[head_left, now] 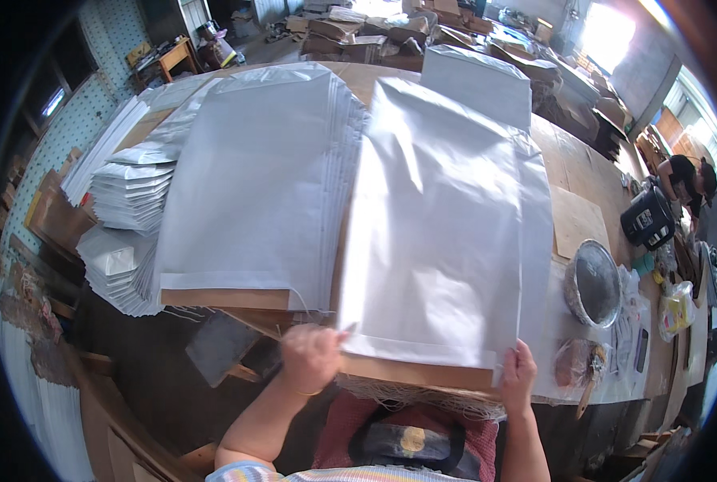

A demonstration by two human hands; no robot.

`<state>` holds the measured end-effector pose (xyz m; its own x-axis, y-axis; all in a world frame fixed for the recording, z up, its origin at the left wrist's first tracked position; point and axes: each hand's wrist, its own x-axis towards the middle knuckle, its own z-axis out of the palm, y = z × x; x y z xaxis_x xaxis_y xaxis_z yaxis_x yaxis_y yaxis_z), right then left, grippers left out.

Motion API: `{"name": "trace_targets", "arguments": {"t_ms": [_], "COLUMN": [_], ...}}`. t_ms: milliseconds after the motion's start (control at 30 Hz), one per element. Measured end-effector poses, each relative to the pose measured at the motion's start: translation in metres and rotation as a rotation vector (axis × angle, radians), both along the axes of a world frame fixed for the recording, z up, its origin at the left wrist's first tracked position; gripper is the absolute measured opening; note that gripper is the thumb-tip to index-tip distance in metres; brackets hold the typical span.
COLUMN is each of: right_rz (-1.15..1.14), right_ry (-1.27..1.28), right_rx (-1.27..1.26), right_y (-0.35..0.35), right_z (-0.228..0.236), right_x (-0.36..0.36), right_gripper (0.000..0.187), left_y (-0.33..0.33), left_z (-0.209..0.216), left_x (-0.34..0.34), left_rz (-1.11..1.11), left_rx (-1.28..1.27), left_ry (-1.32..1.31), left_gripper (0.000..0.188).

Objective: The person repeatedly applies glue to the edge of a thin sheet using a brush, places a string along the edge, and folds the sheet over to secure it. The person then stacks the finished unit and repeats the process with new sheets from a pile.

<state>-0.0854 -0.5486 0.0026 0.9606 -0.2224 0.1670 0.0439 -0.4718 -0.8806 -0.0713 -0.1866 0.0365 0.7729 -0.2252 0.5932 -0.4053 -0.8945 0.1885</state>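
A large white bag (447, 233) with a shiny face and a brown strip along its near edge lies in front of me, over more bags of its kind. My left hand (312, 358) is closed at its near left corner, fingers curled on the edge. At the near right corner, my right hand (518, 368) pinches the edge between thumb and fingers. Left of it, a fanned stack of similar white bags (246, 177) lies with a brown strip at its near end. Loose pale threads (423, 394) hang under the front bag's near edge.
Folded white bags (134, 197) are piled at the far left. On the right stand a grey round basin (593, 283), a brush (590, 390) and a dark phone (642, 349) on the table. Beyond, a person (684, 181) bends near a black bucket (647, 218). Cardboard heaps (366, 40) fill the back.
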Motion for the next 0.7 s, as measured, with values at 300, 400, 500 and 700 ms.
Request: {"name": "trace_targets", "arguments": {"t_ms": [300,400,500,700], "right_rz": [0.631,0.694,0.802,0.797], "right_ry": [0.308,0.567,0.377,-0.050], "right_rx": [0.529,0.675,0.592,-0.267], "right_y": [0.212,0.261,0.253,0.036], "right_z": [0.017,0.037,0.026,0.061], "right_x": [0.098,0.104,0.087,0.032], "right_gripper": [0.042,0.043,0.050,0.032], "left_y": [0.226,0.300,0.348,0.289], "left_z": [-0.009,-0.015,-0.033,-0.020], "left_x": [-0.026,-0.012,0.000,-0.004], "left_rz": [0.704,0.684,0.786,0.960], "left_rx": [-0.367,-0.310,-0.380,0.041], "left_ry": [-0.203,-0.108,0.011,-0.185], "left_gripper": [0.029,0.030,0.031,0.033]}}
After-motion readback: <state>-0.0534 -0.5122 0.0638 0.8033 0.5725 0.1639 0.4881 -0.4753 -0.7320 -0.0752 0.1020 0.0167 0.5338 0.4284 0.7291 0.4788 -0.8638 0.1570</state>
